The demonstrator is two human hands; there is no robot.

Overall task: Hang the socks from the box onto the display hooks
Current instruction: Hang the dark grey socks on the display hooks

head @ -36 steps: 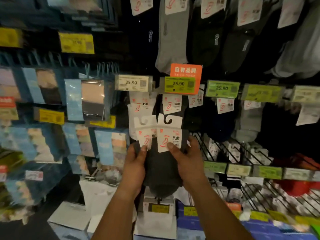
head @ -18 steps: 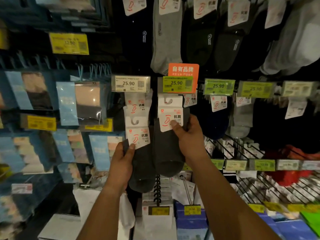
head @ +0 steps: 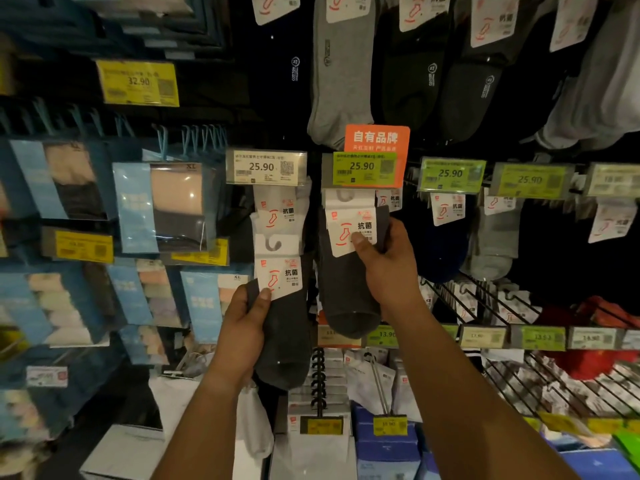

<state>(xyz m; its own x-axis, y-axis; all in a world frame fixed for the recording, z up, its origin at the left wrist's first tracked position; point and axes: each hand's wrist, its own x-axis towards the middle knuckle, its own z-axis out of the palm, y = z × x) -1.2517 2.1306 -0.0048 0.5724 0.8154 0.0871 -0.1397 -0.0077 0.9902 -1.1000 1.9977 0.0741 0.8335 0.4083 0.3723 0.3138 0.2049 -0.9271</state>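
My right hand pinches the white card label of a dark grey sock pair, holding it up right under the green 25.90 price tag; the card's hook hole sits at the display hook there, hidden behind the tag. My left hand grips a second dark grey sock pair by its label, lower and to the left, its white hook tab free in front of hanging white socks. The box is at the bottom left.
Rows of hanging socks fill the wall above and to the right. Blue packaged garments hang at left. Wire racks with small price tags run along the right. Packets on hooks hang below my hands.
Both hands rose. My right hand carried its sock pair up to the hook under the green tag; the left hand followed with its pair, staying lower.
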